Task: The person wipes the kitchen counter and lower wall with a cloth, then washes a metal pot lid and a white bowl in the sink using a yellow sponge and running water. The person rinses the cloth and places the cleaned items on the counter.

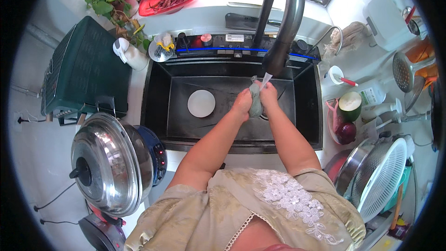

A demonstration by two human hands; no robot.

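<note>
Over the black sink, my left hand grips a wet grey-green cloth along its left side. My right hand is at the cloth's upper right, under the running water from the dark pull-down faucet. Its fingers are partly hidden, so I cannot tell how firmly it holds the cloth. A round white dish lies on the sink floor to the left of my hands. Part of the drain shows below the cloth.
Left of the sink stand a steel steamer pot with a domed lid, a dark green appliance and a white pump bottle. At right are a cut green melon or gourd, a purple onion and a white colander.
</note>
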